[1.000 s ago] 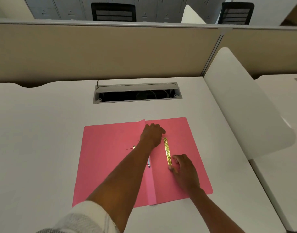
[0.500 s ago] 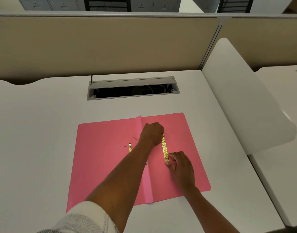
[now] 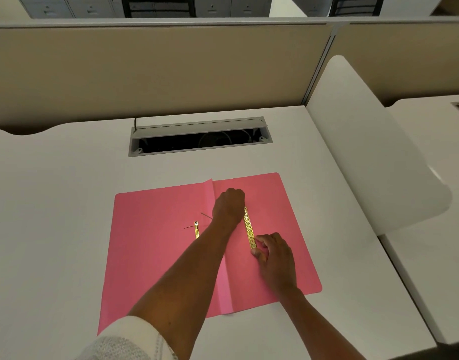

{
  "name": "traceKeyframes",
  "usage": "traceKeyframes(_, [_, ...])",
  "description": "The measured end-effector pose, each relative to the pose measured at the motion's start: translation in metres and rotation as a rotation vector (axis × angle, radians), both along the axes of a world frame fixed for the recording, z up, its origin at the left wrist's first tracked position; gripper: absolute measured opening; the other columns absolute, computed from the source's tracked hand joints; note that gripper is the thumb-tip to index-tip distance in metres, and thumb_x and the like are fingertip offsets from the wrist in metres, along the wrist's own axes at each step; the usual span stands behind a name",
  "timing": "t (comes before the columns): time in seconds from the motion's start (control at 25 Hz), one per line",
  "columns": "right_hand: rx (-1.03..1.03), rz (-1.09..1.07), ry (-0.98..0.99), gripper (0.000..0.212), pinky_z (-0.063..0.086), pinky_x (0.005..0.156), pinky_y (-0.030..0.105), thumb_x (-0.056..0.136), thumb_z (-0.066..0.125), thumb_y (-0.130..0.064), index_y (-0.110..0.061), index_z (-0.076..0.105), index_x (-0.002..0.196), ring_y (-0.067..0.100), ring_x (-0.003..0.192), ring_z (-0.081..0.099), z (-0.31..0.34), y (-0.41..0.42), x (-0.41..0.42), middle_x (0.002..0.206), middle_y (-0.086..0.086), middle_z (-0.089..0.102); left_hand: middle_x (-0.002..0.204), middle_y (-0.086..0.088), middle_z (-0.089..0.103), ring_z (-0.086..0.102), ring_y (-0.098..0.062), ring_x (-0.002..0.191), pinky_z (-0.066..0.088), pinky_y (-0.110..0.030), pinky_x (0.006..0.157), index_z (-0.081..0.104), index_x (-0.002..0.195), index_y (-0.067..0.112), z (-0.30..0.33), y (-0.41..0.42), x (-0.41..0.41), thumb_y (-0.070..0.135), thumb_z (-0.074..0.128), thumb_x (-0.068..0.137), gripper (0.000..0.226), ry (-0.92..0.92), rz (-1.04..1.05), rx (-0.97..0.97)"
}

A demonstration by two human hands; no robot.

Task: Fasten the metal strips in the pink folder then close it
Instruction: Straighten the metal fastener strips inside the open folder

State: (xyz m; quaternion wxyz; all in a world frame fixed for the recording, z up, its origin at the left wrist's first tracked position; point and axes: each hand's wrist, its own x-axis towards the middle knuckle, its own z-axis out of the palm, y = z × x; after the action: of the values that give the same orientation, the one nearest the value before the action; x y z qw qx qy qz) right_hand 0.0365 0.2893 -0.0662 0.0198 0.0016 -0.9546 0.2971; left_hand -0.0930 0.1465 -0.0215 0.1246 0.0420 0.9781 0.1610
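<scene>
The pink folder (image 3: 155, 255) lies open and flat on the white desk. A gold metal strip (image 3: 249, 229) lies on its right half, just right of the spine fold. My left hand (image 3: 229, 206) is closed into a fist at the strip's far end and hides that end. My right hand (image 3: 274, 253) pinches the strip's near end with its fingertips. A second, shorter gold metal piece (image 3: 196, 229) shows on the left half, partly hidden behind my left forearm.
A grey cable slot (image 3: 200, 136) is cut into the white desk (image 3: 54, 203) behind the folder. A beige partition (image 3: 158, 74) stands at the back. A white curved divider (image 3: 366, 152) rises at the right, with another desk beyond it.
My left hand has curled tighter over the strip's far end, and my right hand has slid up to grip its near end. The view has tilted downward a little.
</scene>
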Motion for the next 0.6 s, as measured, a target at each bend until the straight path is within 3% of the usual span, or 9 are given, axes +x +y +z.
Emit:
traceKeyframes(0.16, [-0.001, -0.007, -0.003, 0.024, 0.056, 0.08, 0.035, 0.087, 0.071, -0.026, -0.018, 0.068, 0.109, 0.017, 0.091, 0.061, 0.0, -0.001, 0.0, 0.104, 0.0, 0.067, 0.094, -0.011, 0.07, 0.069, -0.029, 0.088, 0.058, -0.037, 0.076, 0.072, 0.094, 0.004, 0.0, 0.0, -0.002, -0.001, 0.058, 0.083, 0.018, -0.036, 0.037, 0.042])
traceKeyframes(0.44, [-0.011, 0.0, 0.004, 0.022, 0.056, 0.077, 0.036, 0.086, 0.072, -0.026, -0.021, 0.068, 0.107, 0.016, 0.087, 0.059, -0.003, 0.001, 0.0, 0.099, -0.002, 0.066, 0.098, -0.007, 0.064, 0.065, -0.028, 0.087, 0.056, -0.038, 0.076, 0.065, 0.101, 0.011, -0.001, -0.004, -0.008, 0.033, 0.064, 0.088, 0.026, -0.019, -0.015, 0.093])
traceKeyframes(0.6, [-0.02, -0.001, 0.004, 0.024, 0.056, 0.077, 0.036, 0.086, 0.072, -0.027, -0.02, 0.068, 0.108, 0.016, 0.087, 0.058, -0.004, 0.002, -0.001, 0.1, -0.002, 0.065, 0.093, -0.003, 0.068, 0.064, -0.025, 0.084, 0.051, -0.034, 0.071, 0.06, 0.094, 0.016, -0.004, -0.005, -0.01, 0.038, 0.072, 0.081, 0.028, -0.028, 0.009, 0.149])
